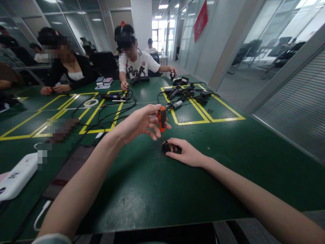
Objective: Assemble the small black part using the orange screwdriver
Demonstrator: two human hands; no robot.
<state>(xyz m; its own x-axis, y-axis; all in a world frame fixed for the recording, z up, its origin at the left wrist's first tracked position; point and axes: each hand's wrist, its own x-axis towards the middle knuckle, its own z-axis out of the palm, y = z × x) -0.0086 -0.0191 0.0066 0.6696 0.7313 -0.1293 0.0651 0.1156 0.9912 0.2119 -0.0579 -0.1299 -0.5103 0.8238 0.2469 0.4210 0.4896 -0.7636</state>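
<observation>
My left hand (138, 122) pinches the orange handle of a small screwdriver (161, 119), held upright with its thin shaft pointing down. The tip meets a small black part (166, 147) on the green table (142, 189). My right hand (184, 151) lies on the table beside that part, thumb and fingers closed around it and holding it in place. Both forearms reach in from the near edge.
A dark phone (67, 171) and a white device (17, 176) lie at the near left, with a white cable (42, 213). Black cables (111, 112) and tools (182, 95) lie inside yellow taped boxes further back. Two people sit at the far side.
</observation>
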